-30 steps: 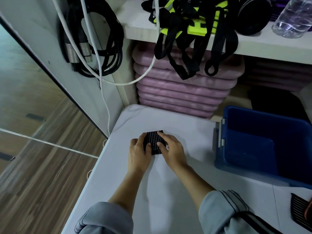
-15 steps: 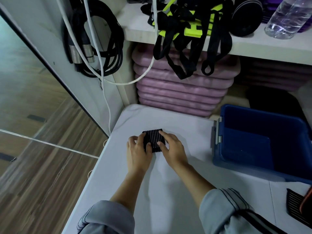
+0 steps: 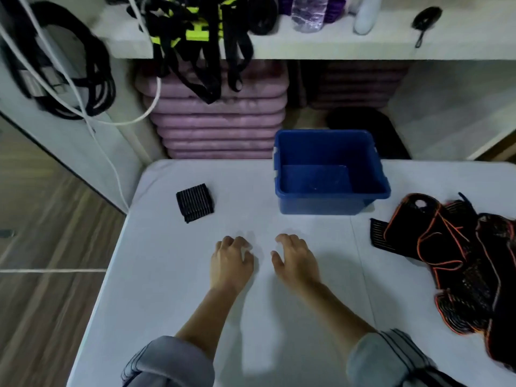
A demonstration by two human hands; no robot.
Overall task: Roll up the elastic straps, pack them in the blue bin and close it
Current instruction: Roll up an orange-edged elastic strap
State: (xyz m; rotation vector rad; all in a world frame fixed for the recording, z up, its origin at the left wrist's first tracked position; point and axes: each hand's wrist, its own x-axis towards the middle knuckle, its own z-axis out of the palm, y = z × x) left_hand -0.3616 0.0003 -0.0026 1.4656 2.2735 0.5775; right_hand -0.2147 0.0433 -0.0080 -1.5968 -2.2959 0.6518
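Flat white table [image 3: 167, 289] | left hand [image 3: 231, 261] loosely curled, empty | right hand [image 3: 296, 259] relaxed, palm down, empty | both mid-table, apart

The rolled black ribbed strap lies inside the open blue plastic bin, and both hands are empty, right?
No: the head view shows the rolled black ribbed strap on the white table, left of the blue plastic bin. Left hand and right hand are empty.

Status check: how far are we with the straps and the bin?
Done: one rolled strap lies on the table, left of the bin. In hand: nothing; left hand and right hand are empty. Left: the bin is empty and open, the orange-trimmed pile on the right is unrolled, and no lid is in view.
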